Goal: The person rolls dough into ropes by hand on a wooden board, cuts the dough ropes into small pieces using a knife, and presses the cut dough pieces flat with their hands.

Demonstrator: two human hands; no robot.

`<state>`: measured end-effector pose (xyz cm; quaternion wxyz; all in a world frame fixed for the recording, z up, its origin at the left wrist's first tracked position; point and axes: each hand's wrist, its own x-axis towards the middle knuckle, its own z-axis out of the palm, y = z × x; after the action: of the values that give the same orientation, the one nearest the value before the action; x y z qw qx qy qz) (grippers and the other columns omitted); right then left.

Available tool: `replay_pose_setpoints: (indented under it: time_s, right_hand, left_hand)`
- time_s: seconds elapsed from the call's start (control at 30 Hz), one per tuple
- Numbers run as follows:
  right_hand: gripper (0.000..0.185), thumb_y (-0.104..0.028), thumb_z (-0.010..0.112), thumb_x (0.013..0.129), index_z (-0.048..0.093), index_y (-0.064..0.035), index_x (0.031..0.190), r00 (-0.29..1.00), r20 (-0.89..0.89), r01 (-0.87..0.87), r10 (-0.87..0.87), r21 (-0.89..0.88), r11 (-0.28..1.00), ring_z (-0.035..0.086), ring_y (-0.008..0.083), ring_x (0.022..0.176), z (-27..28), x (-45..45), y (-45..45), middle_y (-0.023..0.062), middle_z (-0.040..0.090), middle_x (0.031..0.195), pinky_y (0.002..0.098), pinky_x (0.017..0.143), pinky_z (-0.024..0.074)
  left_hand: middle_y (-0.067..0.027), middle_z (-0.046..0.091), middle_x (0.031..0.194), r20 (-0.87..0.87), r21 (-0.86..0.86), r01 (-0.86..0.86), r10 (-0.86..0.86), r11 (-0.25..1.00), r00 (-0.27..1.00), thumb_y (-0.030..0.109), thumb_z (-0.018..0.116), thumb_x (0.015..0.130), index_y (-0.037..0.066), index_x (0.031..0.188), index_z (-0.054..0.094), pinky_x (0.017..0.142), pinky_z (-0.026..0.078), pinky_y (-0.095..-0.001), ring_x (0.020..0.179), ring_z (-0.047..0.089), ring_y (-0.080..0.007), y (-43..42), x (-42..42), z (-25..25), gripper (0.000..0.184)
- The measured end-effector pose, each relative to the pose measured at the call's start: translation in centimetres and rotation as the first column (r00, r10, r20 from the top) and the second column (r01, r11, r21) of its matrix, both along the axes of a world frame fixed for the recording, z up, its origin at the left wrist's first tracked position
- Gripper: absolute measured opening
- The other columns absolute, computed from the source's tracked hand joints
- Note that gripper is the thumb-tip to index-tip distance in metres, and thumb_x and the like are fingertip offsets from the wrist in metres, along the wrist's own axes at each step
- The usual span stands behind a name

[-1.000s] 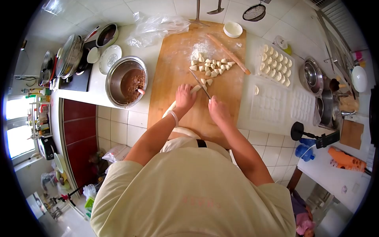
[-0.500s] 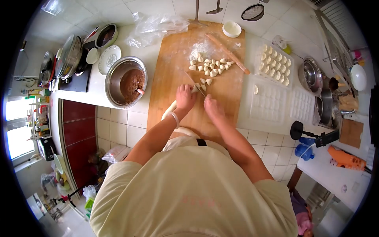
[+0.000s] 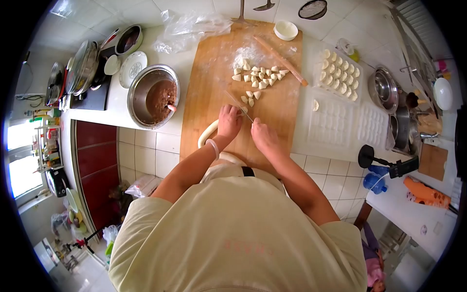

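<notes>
My right hand (image 3: 264, 135) is closed around the handle of a knife (image 3: 236, 102), whose blade slants up and left across the board. My left hand (image 3: 229, 121) grips the end of a dough rope (image 3: 206, 134) close beside the blade. The rope curves left around my wrist and back toward my body, partly hidden by my forearm. Just beyond the knife lie several cut dough pieces (image 3: 251, 101). Farther up the wooden cutting board (image 3: 206, 82), a larger group of dough pieces (image 3: 262, 84) sits near scattered flour (image 3: 243, 57).
A rolling pin (image 3: 282, 61) and a white bowl (image 3: 285, 30) are at the board's far right. Left stands a steel pot (image 3: 138, 92) of brown filling. On the right are a tray of dumplings (image 3: 340, 75) and a clear moulded tray (image 3: 331, 127). A plastic bag (image 3: 189, 29) lies at back left.
The view has shifted slightly, with the board's contents appearing higher. More of the dough rope's curve shows left of my wrist. Both hands keep their grips near the blade.
</notes>
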<state>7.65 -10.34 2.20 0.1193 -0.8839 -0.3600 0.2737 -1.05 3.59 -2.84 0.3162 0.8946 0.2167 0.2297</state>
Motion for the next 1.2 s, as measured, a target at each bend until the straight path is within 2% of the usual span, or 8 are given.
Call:
replay_pose_setpoints:
  time_s: [0.2, 0.27, 0.53, 0.63, 0.8, 1.03, 1.1, 1.2]
  right_hand:
    - [0.023, -0.025, 0.047, 0.102, 0.051, -0.0023, 0.098, 0.998, -0.007, 0.068, -0.068, 0.037, 0.997, 0.068, 0.043, 0.07, -1.1, 0.1, 1.8, 0.0235, 0.068, 0.074, 0.0529, 0.062, 0.0543]
    - [0.025, -0.027, 0.045, 0.102, 0.051, -0.0028, 0.1, 0.997, -0.012, 0.077, -0.076, 0.062, 0.995, 0.068, 0.043, 0.073, -1.4, 1.1, 1.0, 0.0232, 0.069, 0.077, 0.0545, 0.064, 0.0545]
    - [0.025, -0.027, 0.048, 0.102, 0.052, -0.0021, 0.098, 0.978, 0.094, 0.171, -0.185, 0.143, 0.975, 0.067, 0.0437, 0.07, -1.7, 4.3, -5.3, 0.0244, 0.067, 0.075, 0.0543, 0.063, 0.0542]
    - [0.024, -0.026, 0.049, 0.101, 0.053, -0.0027, 0.098, 0.97, 0.122, 0.198, -0.21, 0.104, 0.975, 0.067, 0.0431, 0.068, -1.0, 4.4, -6.6, 0.0229, 0.067, 0.072, 0.0542, 0.062, 0.0537]
    - [0.025, -0.028, 0.048, 0.101, 0.053, -0.0036, 0.097, 0.97, 0.216, 0.07, -0.115, 0.205, 0.976, 0.066, 0.0419, 0.064, -0.7, 3.2, -5.6, 0.0206, 0.066, 0.068, 0.0534, 0.06, 0.053]
    - [0.023, -0.026, 0.05, 0.101, 0.053, -0.0046, 0.094, 0.985, 0.139, 0.091, -0.106, 0.107, 0.99, 0.065, 0.0403, 0.059, 0.8, 1.7, -3.9, 0.0185, 0.065, 0.064, 0.0528, 0.056, 0.0512]
    - [0.026, -0.028, 0.047, 0.102, 0.053, -0.004, 0.095, 0.99, 0.121, 0.07, -0.075, 0.045, 0.996, 0.068, 0.0395, 0.064, 0.9, 1.6, -3.8, 0.0197, 0.068, 0.069, 0.0519, 0.058, 0.0539]
    - [0.026, -0.028, 0.048, 0.102, 0.053, -0.0033, 0.094, 0.988, 0.117, 0.094, -0.105, 0.09, 0.991, 0.069, 0.0398, 0.066, 0.4, 1.3, -3.9, 0.0202, 0.068, 0.07, 0.0516, 0.059, 0.0548]
  left_hand:
    - [-0.0146, 0.06, 0.098, -0.133, 0.02, -0.021, 0.023, 1.0, 0.991, 0.009, 0.07, 0.076, 0.005, 0.098, 0.06, 0.083, 0.048, -0.0468, 0.095, 0.056, -0.0368, 0.8, -0.3, 0.9, 0.024]
    - [-0.0145, 0.061, 0.099, -0.267, 0.043, 0.063, -0.05, 0.997, 0.962, 0.015, 0.072, 0.077, 0.006, 0.102, 0.061, 0.084, 0.049, -0.0461, 0.097, 0.058, -0.0361, 1.8, -0.7, 0.6, 0.029]
    - [-0.0157, 0.062, 0.098, -0.189, -0.045, 0.006, -0.015, 0.999, 0.982, 0.017, 0.072, 0.078, 0.005, 0.101, 0.062, 0.084, 0.05, -0.0448, 0.096, 0.058, -0.0367, 1.8, 5.2, -0.1, 0.027]
    - [-0.0156, 0.061, 0.097, -0.083, -0.007, 0.002, -0.002, 1.0, 0.997, 0.015, 0.072, 0.078, 0.005, 0.098, 0.062, 0.084, 0.049, -0.0447, 0.094, 0.057, -0.0363, 0.5, 5.8, -0.8, 0.024]
    - [-0.0136, 0.059, 0.093, -0.06, -0.003, -0.015, 0.014, 1.0, 0.998, 0.006, 0.069, 0.077, 0.006, 0.091, 0.06, 0.08, 0.048, -0.0461, 0.089, 0.056, -0.0358, -0.6, 4.8, -0.6, 0.016]
    - [-0.013, 0.056, 0.089, 0.005, 0.062, 0.042, -0.042, 0.997, 0.999, 0.002, 0.07, 0.072, 0.008, 0.086, 0.058, 0.075, 0.046, -0.0459, 0.086, 0.054, -0.035, -1.5, 4.4, -0.4, 0.019]
    - [-0.0134, 0.056, 0.091, -0.031, 0.059, 0.058, -0.057, 0.997, 0.998, 0.001, 0.069, 0.071, 0.007, 0.086, 0.058, 0.077, 0.046, -0.0461, 0.087, 0.054, -0.0354, -1.6, 4.3, -0.2, 0.019]
    - [-0.014, 0.056, 0.092, -0.031, 0.053, 0.081, -0.079, 0.995, 0.996, 0.0, 0.068, 0.07, 0.007, 0.087, 0.059, 0.078, 0.046, -0.0463, 0.089, 0.054, -0.0356, -1.5, 4.1, 0.0, 0.021]
